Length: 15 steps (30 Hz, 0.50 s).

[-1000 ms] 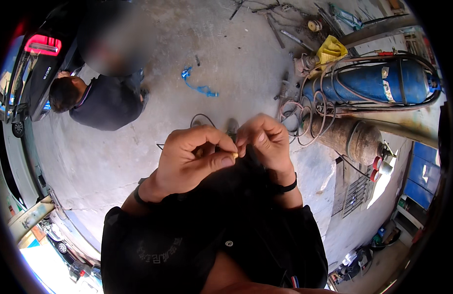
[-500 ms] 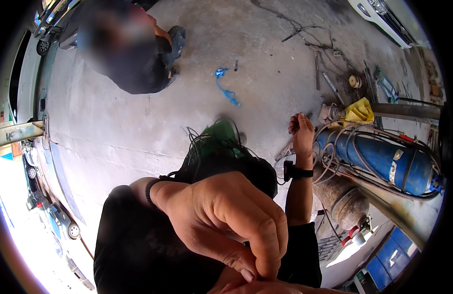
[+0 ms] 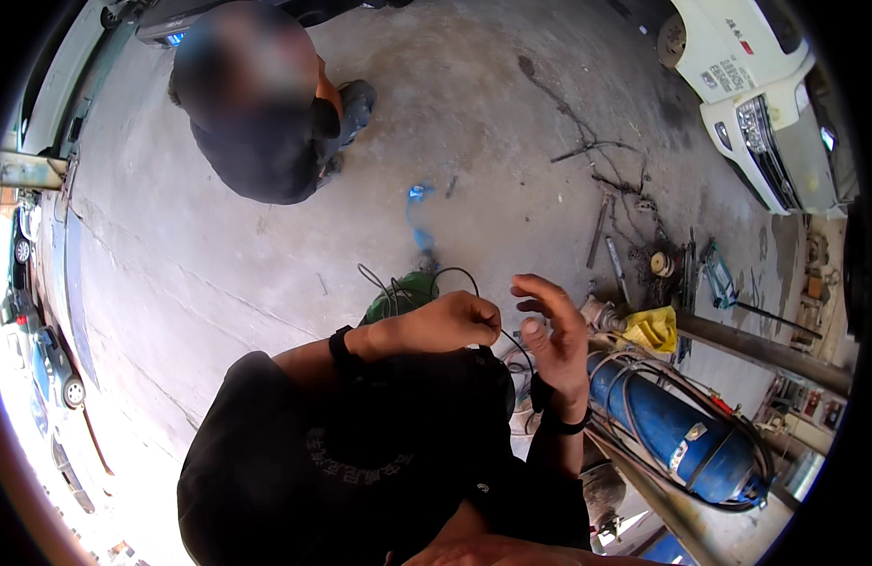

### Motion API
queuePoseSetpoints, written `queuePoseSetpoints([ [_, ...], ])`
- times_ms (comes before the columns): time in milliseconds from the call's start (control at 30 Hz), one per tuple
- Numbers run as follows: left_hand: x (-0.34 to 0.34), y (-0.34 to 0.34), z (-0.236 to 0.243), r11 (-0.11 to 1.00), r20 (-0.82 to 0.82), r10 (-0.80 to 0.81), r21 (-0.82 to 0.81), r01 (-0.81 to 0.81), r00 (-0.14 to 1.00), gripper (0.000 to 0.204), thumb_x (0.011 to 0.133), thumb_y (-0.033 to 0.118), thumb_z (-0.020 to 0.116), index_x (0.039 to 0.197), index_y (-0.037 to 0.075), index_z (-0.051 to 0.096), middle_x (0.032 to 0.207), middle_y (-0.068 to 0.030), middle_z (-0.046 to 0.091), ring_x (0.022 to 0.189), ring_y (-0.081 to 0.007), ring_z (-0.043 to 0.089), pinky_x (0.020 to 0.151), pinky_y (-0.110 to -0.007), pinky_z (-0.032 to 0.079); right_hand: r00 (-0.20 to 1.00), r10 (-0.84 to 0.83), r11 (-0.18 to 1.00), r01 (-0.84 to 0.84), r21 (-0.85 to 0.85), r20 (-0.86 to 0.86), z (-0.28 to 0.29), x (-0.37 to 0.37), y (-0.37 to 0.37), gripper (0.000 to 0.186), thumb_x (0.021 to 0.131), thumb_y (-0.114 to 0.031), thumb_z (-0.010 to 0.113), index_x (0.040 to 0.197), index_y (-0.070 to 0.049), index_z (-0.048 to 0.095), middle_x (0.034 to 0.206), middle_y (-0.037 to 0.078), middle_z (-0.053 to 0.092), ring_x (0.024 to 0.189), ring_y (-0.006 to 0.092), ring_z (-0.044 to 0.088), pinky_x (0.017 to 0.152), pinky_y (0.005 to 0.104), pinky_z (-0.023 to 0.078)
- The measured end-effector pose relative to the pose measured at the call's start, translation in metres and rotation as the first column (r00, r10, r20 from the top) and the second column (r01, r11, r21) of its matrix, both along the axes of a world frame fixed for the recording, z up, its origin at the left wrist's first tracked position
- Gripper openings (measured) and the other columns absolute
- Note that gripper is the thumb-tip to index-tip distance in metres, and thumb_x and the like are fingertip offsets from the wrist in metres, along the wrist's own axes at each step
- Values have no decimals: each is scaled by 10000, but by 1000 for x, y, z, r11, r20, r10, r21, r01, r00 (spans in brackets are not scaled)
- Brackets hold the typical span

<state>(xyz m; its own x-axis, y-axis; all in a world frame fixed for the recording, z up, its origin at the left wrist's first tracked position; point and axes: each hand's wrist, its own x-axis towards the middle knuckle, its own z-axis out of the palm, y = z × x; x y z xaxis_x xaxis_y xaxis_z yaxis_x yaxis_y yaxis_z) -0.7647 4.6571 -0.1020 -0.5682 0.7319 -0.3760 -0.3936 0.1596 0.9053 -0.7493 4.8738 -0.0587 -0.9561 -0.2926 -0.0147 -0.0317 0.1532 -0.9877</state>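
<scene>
My left hand (image 3: 445, 322) is raised in front of my dark shirt, fingers curled and pinched together; what is inside them, if anything, is hidden. My right hand (image 3: 558, 344) is just to its right, not touching it, with thumb and fingers apart and nothing in it. Both wrists wear black bands. A thin black cable (image 3: 471, 283) loops behind my hands, above a green object (image 3: 409, 290) at my feet that I cannot make out.
A crouching co-worker (image 3: 257, 151) is at upper left. A white vehicle (image 3: 738, 66) stands at upper right. A blue cylinder (image 3: 653, 424) with hoses, a yellow sack (image 3: 653, 330) and scrap metal rods (image 3: 617, 269) lie at right. Blue plastic (image 3: 419, 217) lies ahead.
My left hand has moved back from close to my head to mid-chest. My right hand has opened. The view has shifted, bringing more of the floor and the white vehicle into sight.
</scene>
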Motion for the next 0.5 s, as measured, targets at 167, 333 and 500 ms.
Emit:
queuePoseSetpoints([
  [167,-33,0,1,992,-59,61,118,-53,996,345,900,95,657,1218,-34,615,1158,-178,664,1088,-249,653,903,-364,544,944,331,940,-330,83,6,-4,-49,-30,608,937,-307,752,1411,9,542,1356,237,619,1253,371,617,1049,424,484],
  [333,-60,2,6,990,-90,133,59,-128,987,336,881,100,656,1185,-40,632,1121,-176,680,1062,-266,663,851,-367,543,895,446,893,-445,68,12,-2,-86,-32,664,907,-348,777,1409,11,531,1338,248,619,1244,390,619,1040,437,492],
  [500,-66,18,-35,969,-475,163,243,-49,865,483,750,289,692,1094,-48,652,1077,-180,674,1043,-262,667,850,-366,531,816,566,818,-538,203,-119,1,-118,-24,720,845,-356,830,1393,7,537,1329,248,615,1219,418,622,1031,450,510],
])
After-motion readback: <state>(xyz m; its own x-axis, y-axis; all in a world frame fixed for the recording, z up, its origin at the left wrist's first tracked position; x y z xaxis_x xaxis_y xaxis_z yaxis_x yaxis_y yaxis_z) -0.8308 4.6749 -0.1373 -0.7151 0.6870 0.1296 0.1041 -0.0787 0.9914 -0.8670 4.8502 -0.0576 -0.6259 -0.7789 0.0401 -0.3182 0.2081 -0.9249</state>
